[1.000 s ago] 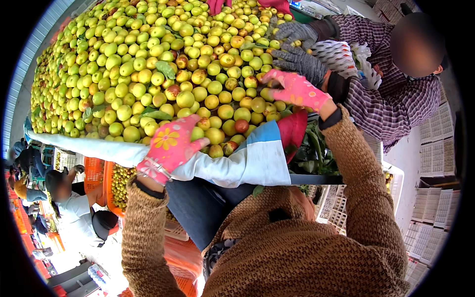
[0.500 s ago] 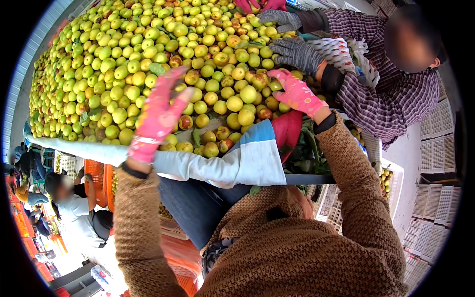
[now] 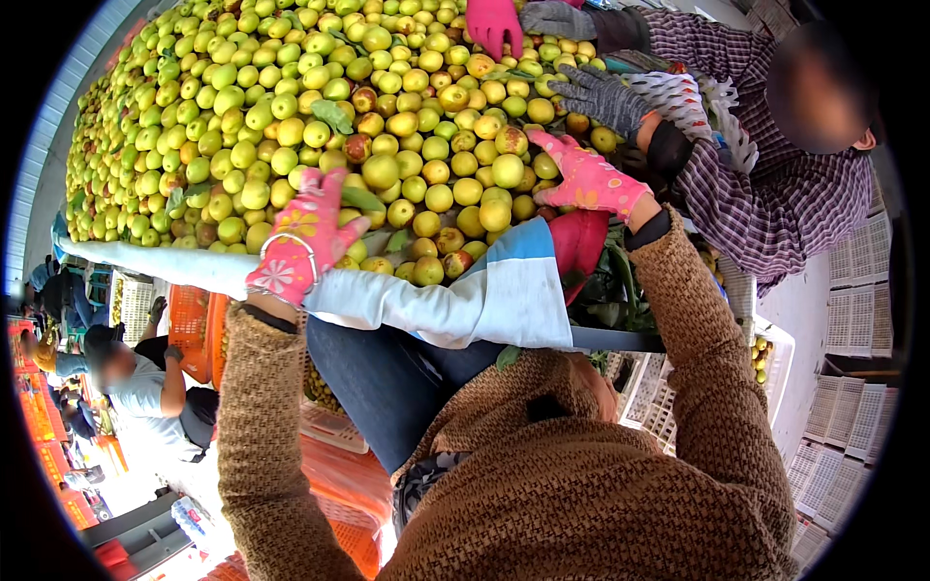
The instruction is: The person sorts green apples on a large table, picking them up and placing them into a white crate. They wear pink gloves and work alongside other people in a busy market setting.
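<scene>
A wide heap of yellow-green jujubes (image 3: 320, 73), some with red-brown patches, lies on the table in front of me. My left hand (image 3: 308, 232), in a pink patterned glove, rests palm down on jujubes near the edge, fingers a little apart and thumb out. My right hand (image 3: 599, 182), gloved the same way, reaches over the near right side of the heap. Its index finger and thumb are spread, with a jujube (image 3: 544, 166) lying between them. Neither hand shows a fruit in its grip; what lies under the palms is hidden.
White-and-blue cloth (image 3: 426, 310) covers the table's near edge. Dark green leaves (image 3: 605, 300) lie beside a red cloth (image 3: 579, 247). Across the right corner, a co-worker's grey gloves (image 3: 605, 102) touch the fruit; another person's pink glove (image 3: 496, 24) is beyond. White crates (image 3: 857, 320) stand right.
My left hand has come down onto the jujubes from its blurred, raised position. My right hand has shifted slightly right and down. The pink glove at the far side has moved.
</scene>
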The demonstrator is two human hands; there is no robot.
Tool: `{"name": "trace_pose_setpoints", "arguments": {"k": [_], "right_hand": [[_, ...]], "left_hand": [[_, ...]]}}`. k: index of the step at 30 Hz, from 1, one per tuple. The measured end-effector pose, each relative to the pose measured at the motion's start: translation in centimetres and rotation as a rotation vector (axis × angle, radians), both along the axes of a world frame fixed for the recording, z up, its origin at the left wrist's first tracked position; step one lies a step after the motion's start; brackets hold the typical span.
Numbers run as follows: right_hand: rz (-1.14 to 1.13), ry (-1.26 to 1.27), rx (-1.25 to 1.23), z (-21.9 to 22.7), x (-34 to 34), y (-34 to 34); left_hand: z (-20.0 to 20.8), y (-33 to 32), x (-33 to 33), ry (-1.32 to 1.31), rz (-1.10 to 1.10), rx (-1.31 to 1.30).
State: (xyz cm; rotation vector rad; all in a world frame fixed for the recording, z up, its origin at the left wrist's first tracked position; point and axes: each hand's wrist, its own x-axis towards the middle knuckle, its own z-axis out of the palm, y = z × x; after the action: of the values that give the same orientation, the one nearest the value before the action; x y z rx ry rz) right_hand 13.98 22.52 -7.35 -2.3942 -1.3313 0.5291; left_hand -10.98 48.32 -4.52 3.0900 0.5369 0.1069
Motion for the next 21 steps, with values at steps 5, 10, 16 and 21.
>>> {"name": "trace_pose_setpoints", "arguments": {"k": [5,10,16,21], "right_hand": [[-0.010,0.342,0.208,-0.3,0.9,-0.6],[-0.153,1.213,0.658,0.9,2.3,-2.2],[0.105,1.654,0.882,0.7,2.2,-1.0],[-0.120,1.659,0.956,2.1,0.8,-0.4]], "left_hand": [[-0.1,-1.5,1.4,0.079,-0.107,-0.177],[-1.0,-1.7,1.3,0.074,-0.160,-0.139],[-1.1,-3.9,3.0,0.047,-0.192,-0.423],[-1.8,-7.6,5.5,-0.028,-0.275,-0.513]]}}
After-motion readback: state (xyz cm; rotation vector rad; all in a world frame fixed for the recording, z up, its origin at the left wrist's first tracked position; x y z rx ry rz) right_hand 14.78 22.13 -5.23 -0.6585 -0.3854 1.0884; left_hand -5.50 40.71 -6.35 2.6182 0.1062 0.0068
